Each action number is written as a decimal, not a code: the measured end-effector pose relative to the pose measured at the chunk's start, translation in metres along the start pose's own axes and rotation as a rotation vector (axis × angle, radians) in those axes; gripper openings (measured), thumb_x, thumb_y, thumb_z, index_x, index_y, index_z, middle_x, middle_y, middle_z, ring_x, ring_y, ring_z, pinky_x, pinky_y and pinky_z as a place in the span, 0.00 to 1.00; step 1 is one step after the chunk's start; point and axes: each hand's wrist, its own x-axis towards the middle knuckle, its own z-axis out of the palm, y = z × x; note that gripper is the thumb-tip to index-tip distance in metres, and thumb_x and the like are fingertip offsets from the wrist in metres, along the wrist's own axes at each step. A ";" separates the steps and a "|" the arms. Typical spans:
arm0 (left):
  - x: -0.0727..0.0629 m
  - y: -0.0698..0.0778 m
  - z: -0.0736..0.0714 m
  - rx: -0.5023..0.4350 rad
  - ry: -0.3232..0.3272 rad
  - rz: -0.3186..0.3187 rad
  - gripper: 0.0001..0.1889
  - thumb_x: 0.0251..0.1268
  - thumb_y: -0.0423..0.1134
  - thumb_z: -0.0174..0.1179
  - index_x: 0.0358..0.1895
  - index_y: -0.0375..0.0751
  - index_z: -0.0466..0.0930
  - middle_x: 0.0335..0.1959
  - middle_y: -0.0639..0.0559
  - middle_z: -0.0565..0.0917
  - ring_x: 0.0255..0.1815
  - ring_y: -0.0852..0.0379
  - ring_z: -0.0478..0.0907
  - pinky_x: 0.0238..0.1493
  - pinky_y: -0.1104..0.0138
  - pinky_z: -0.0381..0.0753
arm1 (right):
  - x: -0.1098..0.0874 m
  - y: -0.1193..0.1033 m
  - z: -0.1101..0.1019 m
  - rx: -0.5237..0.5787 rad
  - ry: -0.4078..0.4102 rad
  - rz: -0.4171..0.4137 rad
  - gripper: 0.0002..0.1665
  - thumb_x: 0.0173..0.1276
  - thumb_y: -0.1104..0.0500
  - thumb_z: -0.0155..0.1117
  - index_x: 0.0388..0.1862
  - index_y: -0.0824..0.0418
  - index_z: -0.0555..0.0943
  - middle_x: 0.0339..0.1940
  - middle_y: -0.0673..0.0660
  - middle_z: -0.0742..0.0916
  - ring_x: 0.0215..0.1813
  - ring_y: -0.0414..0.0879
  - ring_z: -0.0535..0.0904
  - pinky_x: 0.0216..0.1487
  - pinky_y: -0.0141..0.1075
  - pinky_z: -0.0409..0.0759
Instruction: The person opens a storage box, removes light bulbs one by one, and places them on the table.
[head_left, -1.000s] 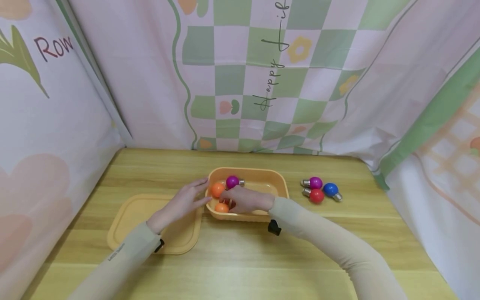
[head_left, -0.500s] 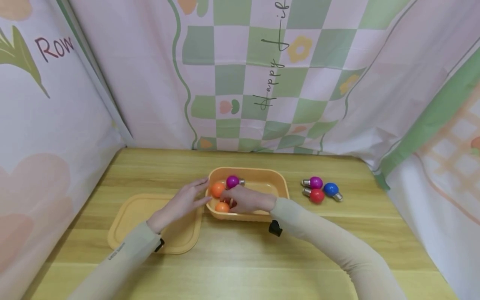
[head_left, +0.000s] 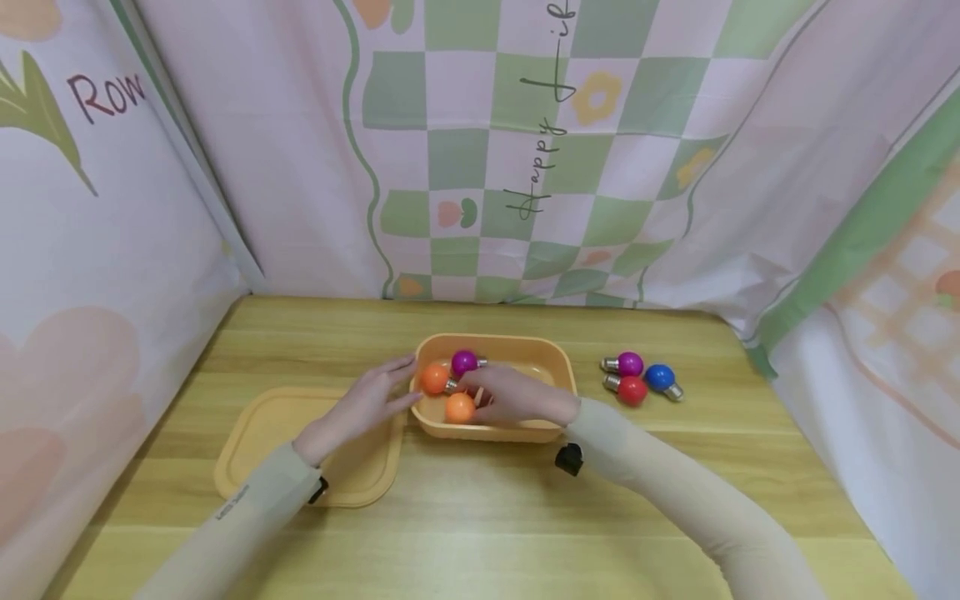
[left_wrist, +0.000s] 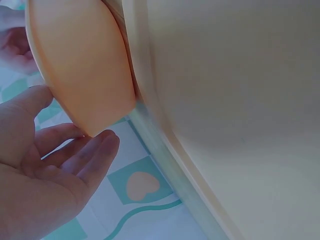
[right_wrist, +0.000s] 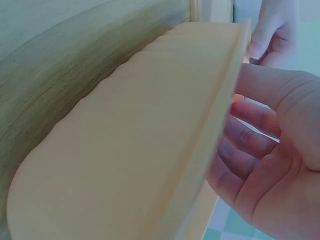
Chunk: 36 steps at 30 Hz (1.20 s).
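A pale orange plastic box (head_left: pixel 551 367) stands on the wooden table. Inside it, toward the left end, lie an orange light bulb (head_left: pixel 433 378) and a purple light bulb (head_left: pixel 464 362). My right hand (head_left: pixel 519 395) reaches down into the box with curled fingers and grips a second orange light bulb (head_left: pixel 460 408) near its base, which the fingers hide. The left hand (head_left: pixel 362 408) lies against the box's left end, its fingers extended. In the left wrist view, the thumb and fingertips touch the rim and corner of the box (left_wrist: pixel 85 65).
To the left, a flat matching lid (head_left: pixel 300 442) lies under the left forearm. Right of the box are a purple bulb (head_left: pixel 631 364), a red bulb (head_left: pixel 632 391) and a blue bulb (head_left: pixel 660 377). A patterned curtain (head_left: pixel 525 167) hangs behind the table.
My right hand has shifted slightly right inside the box, and the near orange light bulb has moved right with it. The other orange bulb's metal base now shows. The left hand stays put.
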 end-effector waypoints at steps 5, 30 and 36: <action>0.000 -0.001 0.000 0.006 0.008 0.005 0.30 0.68 0.41 0.62 0.67 0.26 0.68 0.72 0.29 0.67 0.72 0.33 0.67 0.73 0.46 0.67 | -0.010 0.002 -0.007 0.021 0.029 -0.004 0.19 0.65 0.59 0.71 0.54 0.58 0.82 0.48 0.56 0.89 0.44 0.50 0.87 0.45 0.36 0.89; 0.000 -0.001 0.003 0.005 0.005 0.004 0.29 0.68 0.40 0.62 0.67 0.25 0.68 0.72 0.29 0.67 0.72 0.32 0.67 0.73 0.45 0.68 | -0.063 0.015 -0.034 0.052 0.205 0.083 0.22 0.63 0.60 0.72 0.55 0.61 0.80 0.49 0.58 0.88 0.44 0.49 0.87 0.44 0.38 0.90; 0.000 -0.002 0.002 0.007 0.022 0.020 0.29 0.67 0.39 0.63 0.66 0.25 0.69 0.71 0.28 0.68 0.71 0.33 0.68 0.72 0.45 0.69 | -0.079 0.018 -0.043 0.033 0.258 0.120 0.23 0.61 0.60 0.74 0.55 0.59 0.80 0.48 0.54 0.88 0.45 0.47 0.86 0.45 0.40 0.90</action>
